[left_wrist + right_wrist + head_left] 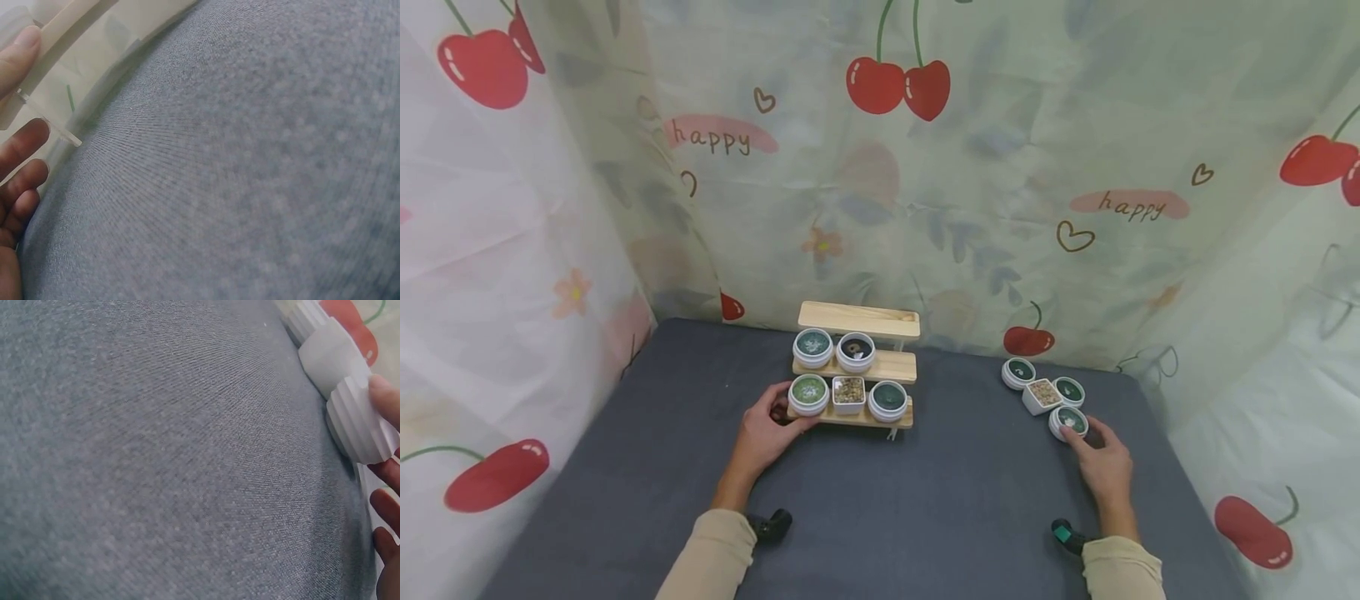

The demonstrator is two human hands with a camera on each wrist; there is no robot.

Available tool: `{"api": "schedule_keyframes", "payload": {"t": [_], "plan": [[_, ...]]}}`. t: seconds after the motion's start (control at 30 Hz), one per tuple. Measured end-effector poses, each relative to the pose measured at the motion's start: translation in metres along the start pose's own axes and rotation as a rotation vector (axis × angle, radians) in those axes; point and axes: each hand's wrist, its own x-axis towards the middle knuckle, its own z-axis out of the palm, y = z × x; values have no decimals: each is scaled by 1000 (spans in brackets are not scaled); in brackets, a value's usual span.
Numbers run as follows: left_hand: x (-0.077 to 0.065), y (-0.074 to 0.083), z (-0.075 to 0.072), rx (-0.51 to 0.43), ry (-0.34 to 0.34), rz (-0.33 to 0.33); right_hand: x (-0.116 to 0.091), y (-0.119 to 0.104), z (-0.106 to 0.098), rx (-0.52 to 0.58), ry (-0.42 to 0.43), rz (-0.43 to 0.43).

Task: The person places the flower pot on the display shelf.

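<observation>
- Cherry-print curtain hanging along the far side and both sides.
- Left hand gripping the left end of the wooden rack at its lowest tier, thumb pressing the near edge, lower fingers loosely curling below the plank.
- Wooden rack standing at the far edge of the bench, left of centre.
- Lowest tier holding, left to right: light-green round pot, square gravel pot, dark-green round pot.
- Middle tier holding a blue-green round pot at left, dark-filled pot beside it.
- Far right of the bench: far round pot, then a second square pot, with another green pot close at its right.
- Near round pot sitting at the near end of that cluster; bench contact unclear.
- Right hand pinching the near round pot, thumb on its near side, lower fingers curling loosely.
</observation>
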Motion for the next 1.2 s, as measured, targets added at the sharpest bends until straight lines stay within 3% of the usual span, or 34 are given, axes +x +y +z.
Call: {"api": "schedule_keyframes", "payload": {"t": [0.57, 0.9, 1.2], "plan": [[1, 0, 0, 4, -13, -7, 0, -3, -3, -7, -29, 62], [0, 2, 0, 12, -11, -14, -4, -8, -7, 43, 46, 20], [1, 0, 1, 24, 0, 4, -10, -36, -12, 63, 69, -28]]}}
